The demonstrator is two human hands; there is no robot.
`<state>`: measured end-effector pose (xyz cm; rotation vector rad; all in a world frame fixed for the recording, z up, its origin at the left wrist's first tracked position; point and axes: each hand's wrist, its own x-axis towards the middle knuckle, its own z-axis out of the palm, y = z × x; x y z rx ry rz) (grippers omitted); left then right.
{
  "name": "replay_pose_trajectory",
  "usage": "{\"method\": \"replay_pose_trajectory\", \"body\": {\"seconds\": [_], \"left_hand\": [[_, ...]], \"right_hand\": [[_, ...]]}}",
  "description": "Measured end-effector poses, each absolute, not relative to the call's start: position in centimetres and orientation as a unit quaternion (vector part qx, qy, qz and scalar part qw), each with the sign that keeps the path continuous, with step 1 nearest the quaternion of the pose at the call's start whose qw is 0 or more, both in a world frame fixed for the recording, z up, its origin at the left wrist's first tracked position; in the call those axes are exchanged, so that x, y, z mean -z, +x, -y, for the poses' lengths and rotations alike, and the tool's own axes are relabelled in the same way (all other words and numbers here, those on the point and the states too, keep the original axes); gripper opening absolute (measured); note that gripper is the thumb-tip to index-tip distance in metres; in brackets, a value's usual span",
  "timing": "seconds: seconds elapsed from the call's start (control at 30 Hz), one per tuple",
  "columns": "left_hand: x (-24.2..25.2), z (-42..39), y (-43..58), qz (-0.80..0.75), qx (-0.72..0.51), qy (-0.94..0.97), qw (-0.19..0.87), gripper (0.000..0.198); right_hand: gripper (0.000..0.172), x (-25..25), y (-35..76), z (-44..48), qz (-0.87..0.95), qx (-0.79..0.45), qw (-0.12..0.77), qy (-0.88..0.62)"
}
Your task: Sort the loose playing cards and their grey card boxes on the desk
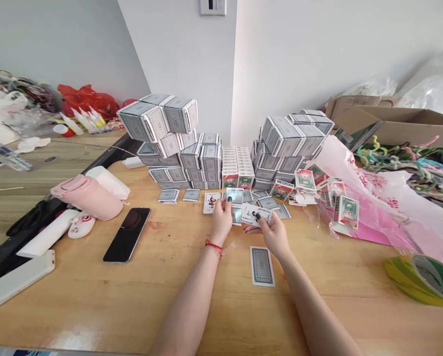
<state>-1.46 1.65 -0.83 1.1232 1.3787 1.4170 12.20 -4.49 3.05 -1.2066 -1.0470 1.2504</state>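
Note:
Between the thumb and fingers of my left hand (223,217), a playing card (237,197) stands with its grey patterned back showing. My right hand (273,232) pinches a black-and-white joker card (251,212), tilted and close to the other card. Whether either hand has more than one card cannot be made out. A colored joker card (209,201) lies face up just left of my left hand. Nearer to me, one face-down card (262,267) rests on the table by my right wrist. Loose cards (269,203) are spread behind my right hand.
Tall stacks of card decks stand at the left (169,141) and right (290,143), with rows of card boxes (238,168) between. A phone (127,235) and pink bottle (90,195) lie left. At right are opened card boxes (347,212), pink plastic (377,198) and a tape roll (403,277).

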Motion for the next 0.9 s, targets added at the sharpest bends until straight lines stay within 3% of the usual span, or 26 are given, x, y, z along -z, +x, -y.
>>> {"method": "replay_pose_trajectory", "body": {"seconds": [0.5,0.9], "left_hand": [[0.5,-1.5,-1.8,-0.579,-0.545,0.483,0.367,0.019],[-0.1,-0.8,-1.0,-0.606,-0.533,0.483,0.340,0.013]], "right_hand": [[0.034,-1.6,13.1,4.2,0.492,-0.550,0.446,-0.507],[0.028,-1.3,12.9,4.2,0.527,-0.520,0.450,-0.499]]}}
